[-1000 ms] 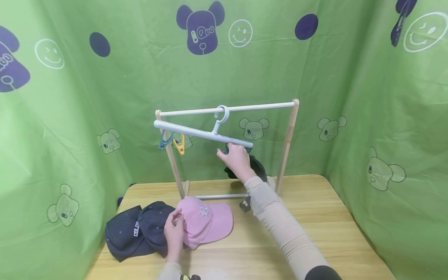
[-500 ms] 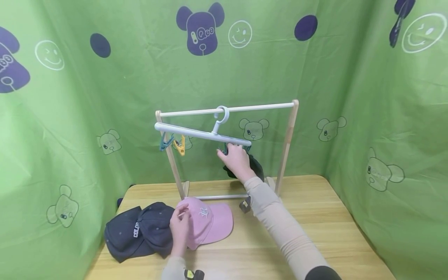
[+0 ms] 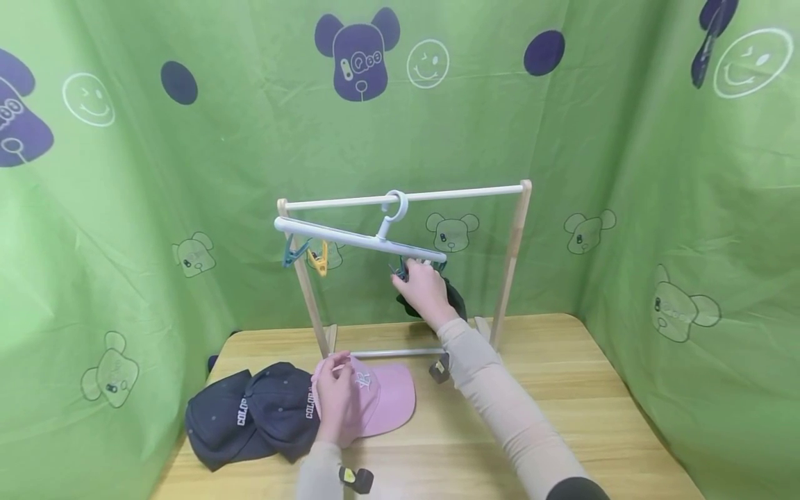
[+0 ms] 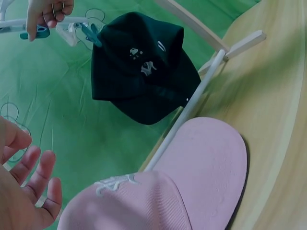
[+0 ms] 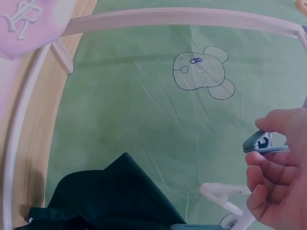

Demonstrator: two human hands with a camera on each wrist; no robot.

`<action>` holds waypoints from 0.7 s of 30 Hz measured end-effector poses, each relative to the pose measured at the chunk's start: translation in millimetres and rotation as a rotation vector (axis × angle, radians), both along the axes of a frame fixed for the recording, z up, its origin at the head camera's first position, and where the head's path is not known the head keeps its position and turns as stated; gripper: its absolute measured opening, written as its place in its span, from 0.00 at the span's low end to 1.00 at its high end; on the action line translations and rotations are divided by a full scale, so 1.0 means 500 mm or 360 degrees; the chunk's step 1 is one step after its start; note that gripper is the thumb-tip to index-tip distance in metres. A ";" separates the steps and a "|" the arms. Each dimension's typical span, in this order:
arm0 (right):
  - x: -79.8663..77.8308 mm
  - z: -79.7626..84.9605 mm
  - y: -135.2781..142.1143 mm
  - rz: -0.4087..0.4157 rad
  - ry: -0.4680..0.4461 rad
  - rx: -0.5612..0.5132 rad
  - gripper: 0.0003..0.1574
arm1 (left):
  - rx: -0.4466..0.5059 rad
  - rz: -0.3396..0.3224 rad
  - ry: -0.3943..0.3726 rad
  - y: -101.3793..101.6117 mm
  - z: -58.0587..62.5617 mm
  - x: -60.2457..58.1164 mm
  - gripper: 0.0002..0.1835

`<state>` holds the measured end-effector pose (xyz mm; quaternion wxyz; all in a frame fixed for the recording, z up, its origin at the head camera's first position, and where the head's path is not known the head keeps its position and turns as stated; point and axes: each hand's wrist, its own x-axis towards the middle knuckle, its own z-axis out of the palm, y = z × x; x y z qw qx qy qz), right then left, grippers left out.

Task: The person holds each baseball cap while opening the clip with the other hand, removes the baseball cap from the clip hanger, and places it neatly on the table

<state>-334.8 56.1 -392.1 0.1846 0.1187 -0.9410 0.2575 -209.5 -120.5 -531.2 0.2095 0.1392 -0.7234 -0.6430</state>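
Observation:
My right hand (image 3: 426,290) is up at the low right end of a pale blue hanger (image 3: 350,237), its thumb and fingers pinching a teal clothespin (image 5: 259,143). Beside that hand, a dark green cap (image 4: 139,72) hangs from another teal clothespin (image 4: 90,34). Down over the table, my left hand (image 3: 335,390) holds nothing; its fingers are loosely bent. It overlaps the crown of a pink cap (image 3: 389,397) in the head view, and the left wrist view shows the fingers apart from the cloth.
The hanger hooks over the white rail (image 3: 469,193) of a wooden rack. A blue clothespin (image 3: 294,253) and a yellow clothespin (image 3: 319,260) hang at its left end. Navy caps (image 3: 219,420) lie left of the pink one on the wooden table (image 3: 562,389). Green cloth surrounds it.
My left hand has moved right, from beside the navy caps to over the pink cap, uncovering lettering on a navy one. My right hand stays at the clothespin, nearly still.

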 end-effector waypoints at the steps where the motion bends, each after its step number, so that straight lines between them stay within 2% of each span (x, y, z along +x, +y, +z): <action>1: 0.000 -0.002 0.001 -0.0003 -0.0001 0.0005 0.18 | 0.0008 -0.0016 -0.0001 0.002 0.001 -0.001 0.15; 11: -0.005 -0.018 0.022 0.0014 -0.0012 0.0006 0.16 | 0.0030 -0.0101 -0.0004 0.022 0.010 -0.012 0.15; 21: -0.016 -0.047 0.057 0.0024 0.0010 -0.0021 0.13 | 0.0067 -0.0123 -0.0002 0.043 0.007 -0.022 0.14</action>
